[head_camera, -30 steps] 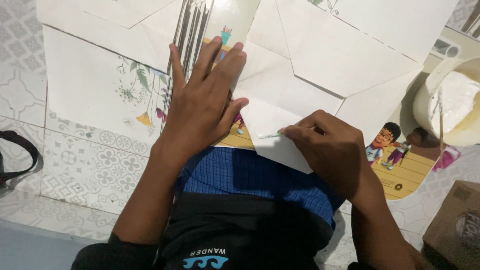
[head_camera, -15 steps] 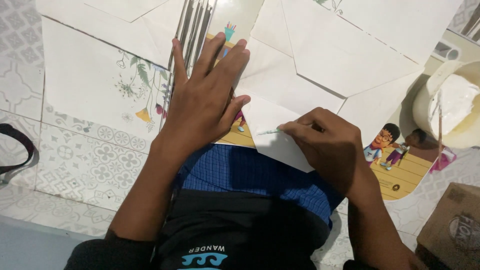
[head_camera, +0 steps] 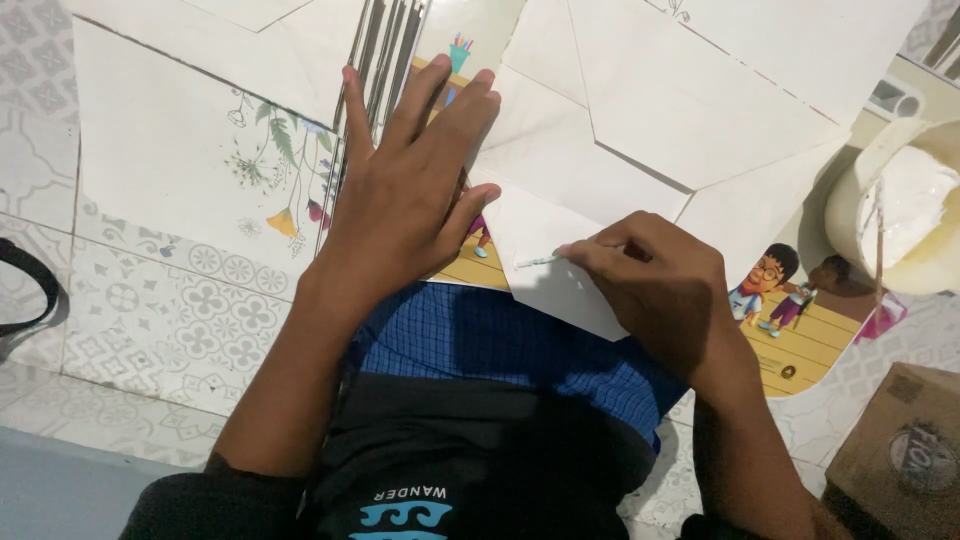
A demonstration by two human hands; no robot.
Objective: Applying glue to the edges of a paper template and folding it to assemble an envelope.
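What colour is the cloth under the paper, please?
Blue cloth with a fine check, seen in the head view.

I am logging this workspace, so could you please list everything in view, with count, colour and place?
Folded paper sheets: several, white, some with flower prints, spread over the floor ahead.
Small flap: one, white, under the right fingertips.
Thin stick: one, pale green-white, held on the flap.
Illustrated board: one, yellow with cartoon figures, under the sheets.
Tub of paste: one, cream, far right, a stick standing in it.
Cardboard box: one, brown, lower right corner.
Strap: one, black, left edge.
Tiled floor: patterned grey-white.
Left hand: flat, pressing the sheets.
Right hand: pinching the thin stick.
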